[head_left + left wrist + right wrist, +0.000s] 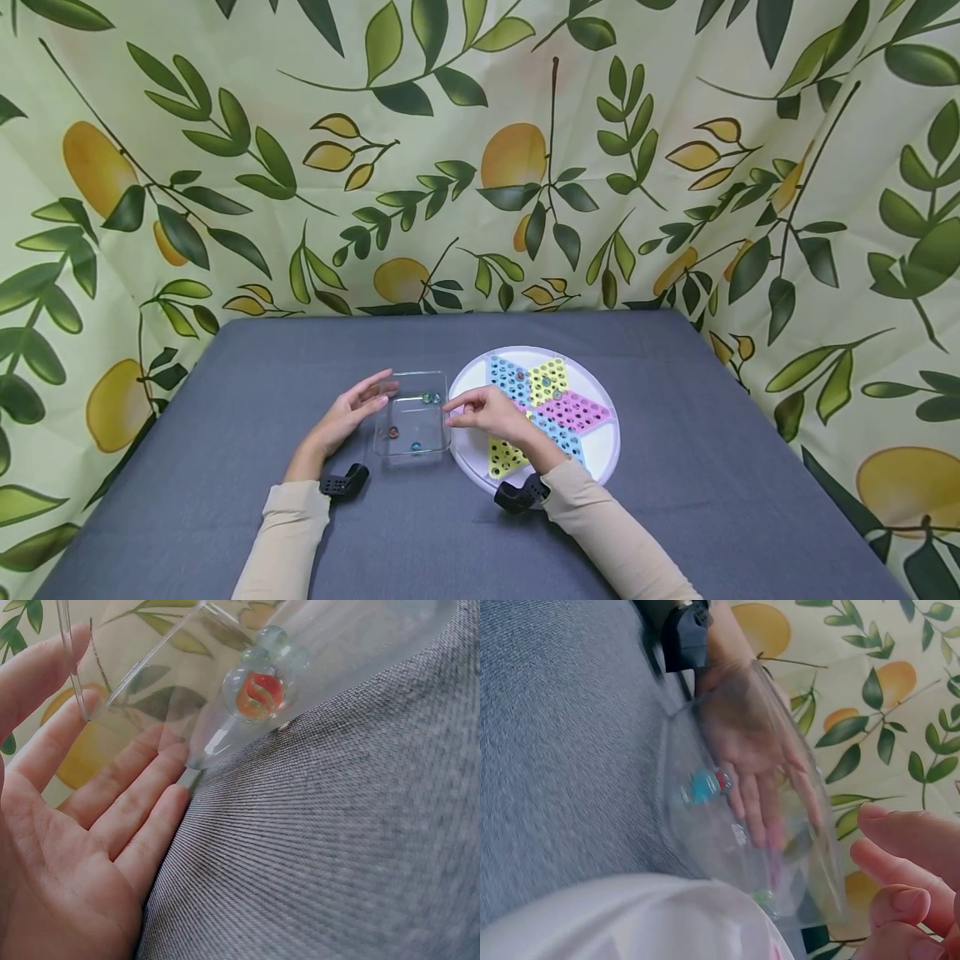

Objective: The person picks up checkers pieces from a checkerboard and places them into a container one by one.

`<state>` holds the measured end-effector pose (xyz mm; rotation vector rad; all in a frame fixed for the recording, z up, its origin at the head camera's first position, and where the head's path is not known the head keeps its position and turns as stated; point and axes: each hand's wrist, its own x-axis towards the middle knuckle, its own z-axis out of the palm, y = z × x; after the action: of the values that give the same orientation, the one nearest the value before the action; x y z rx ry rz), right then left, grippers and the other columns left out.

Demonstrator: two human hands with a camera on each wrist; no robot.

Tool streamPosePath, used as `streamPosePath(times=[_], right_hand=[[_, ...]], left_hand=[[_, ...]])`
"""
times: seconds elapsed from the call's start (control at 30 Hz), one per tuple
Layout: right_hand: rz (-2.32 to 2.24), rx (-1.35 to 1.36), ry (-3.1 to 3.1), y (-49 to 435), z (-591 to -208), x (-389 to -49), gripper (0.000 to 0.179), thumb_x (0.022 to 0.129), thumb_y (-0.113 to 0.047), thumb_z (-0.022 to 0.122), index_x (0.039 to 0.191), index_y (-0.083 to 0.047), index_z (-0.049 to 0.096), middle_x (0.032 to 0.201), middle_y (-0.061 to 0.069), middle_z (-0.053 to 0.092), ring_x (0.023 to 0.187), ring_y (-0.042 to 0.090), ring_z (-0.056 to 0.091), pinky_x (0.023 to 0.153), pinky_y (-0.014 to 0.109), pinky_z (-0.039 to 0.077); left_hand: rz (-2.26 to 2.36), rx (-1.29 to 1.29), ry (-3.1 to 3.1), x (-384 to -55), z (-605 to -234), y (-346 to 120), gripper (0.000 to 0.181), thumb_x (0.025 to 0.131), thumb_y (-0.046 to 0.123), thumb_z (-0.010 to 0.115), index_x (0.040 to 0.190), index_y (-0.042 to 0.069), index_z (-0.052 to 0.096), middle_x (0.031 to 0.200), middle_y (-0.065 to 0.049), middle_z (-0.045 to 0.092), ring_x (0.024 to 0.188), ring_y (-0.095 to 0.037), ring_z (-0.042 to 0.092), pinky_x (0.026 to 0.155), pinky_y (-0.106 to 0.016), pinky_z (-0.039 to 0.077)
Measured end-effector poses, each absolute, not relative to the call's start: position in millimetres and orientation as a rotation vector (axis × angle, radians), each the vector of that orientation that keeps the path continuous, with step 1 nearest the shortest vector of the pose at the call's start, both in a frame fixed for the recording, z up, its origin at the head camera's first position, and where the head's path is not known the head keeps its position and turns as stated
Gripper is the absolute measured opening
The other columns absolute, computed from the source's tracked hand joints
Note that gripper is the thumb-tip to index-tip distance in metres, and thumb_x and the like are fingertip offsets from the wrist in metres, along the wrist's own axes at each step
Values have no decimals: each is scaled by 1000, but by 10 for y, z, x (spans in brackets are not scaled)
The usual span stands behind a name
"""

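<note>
A clear plastic box (412, 457) stands on the cloth with several glass marbles inside. Among them are a red-swirled marble (259, 696), a blue marble (416, 447) and green ones (431, 398). My left hand (354, 414) rests against the box's left wall, fingers mostly straight and palm facing it. At the box's right rim, my right hand (487, 412) hovers with thumb and index finger slightly apart; the right wrist view shows nothing between them. Beneath that hand and forearm lies a round white Chinese checkers board (600, 450), partly hidden.
Marbles sit in holes on the board's far part, including a red marble (520, 376). Grey-blue cloth (337, 350) covers the table. A leaf-and-fruit patterned curtain (450, 208) hangs behind and at the sides. Each wrist wears a black band (345, 482).
</note>
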<state>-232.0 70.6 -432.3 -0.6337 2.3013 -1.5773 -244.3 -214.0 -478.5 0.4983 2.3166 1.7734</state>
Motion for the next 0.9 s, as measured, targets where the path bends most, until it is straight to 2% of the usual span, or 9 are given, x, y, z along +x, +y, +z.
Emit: streamPosePath(times=[0.1, 0.17, 0.47, 0.7, 0.9], right_hand=[[-1602, -594, 2309, 771, -4292, -2330, 28, 81, -7, 73, 105, 7, 70, 56, -11, 44, 51, 1, 35, 48, 15, 27], [-1613, -587, 2326, 814, -4273, -2342, 27, 82, -7, 72, 105, 7, 70, 56, -12, 44, 51, 1, 34, 48, 15, 27], [-1622, -467, 2378, 987, -4287, -2415, 28, 83, -9, 71, 106, 5, 70, 58, -12, 48, 52, 1, 37, 50, 15, 31], [-1615, -401, 2402, 1097, -4320, -2444, 28, 84, -10, 71, 108, 4, 70, 60, -8, 51, 53, 4, 41, 50, 17, 36], [-1611, -315, 2424, 1191, -4372, -2496, 27, 83, -11, 70, 108, 1, 71, 59, -8, 48, 56, 7, 42, 52, 18, 36]], left_hand=[[1790, 514, 2299, -2446, -4780, -2139, 56, 100, 22, 51, 150, 7, 31, 148, -24, 44, 118, 13, 53, 94, -5, 37], [1798, 522, 2293, -2448, -4778, -2139, 56, 100, 21, 51, 150, 6, 31, 148, -25, 44, 115, 16, 52, 94, -5, 37], [1807, 529, 2286, -2445, -4783, -2135, 56, 100, 20, 52, 150, 5, 32, 147, -26, 44, 115, 16, 53, 93, -5, 37], [1786, 502, 2299, -2438, -4777, -2135, 56, 100, 23, 51, 150, 8, 32, 148, -24, 44, 112, 19, 51, 93, -5, 36], [1787, 507, 2298, -2441, -4769, -2131, 56, 100, 23, 51, 150, 7, 31, 148, -25, 43, 111, 20, 51, 93, -5, 36]])
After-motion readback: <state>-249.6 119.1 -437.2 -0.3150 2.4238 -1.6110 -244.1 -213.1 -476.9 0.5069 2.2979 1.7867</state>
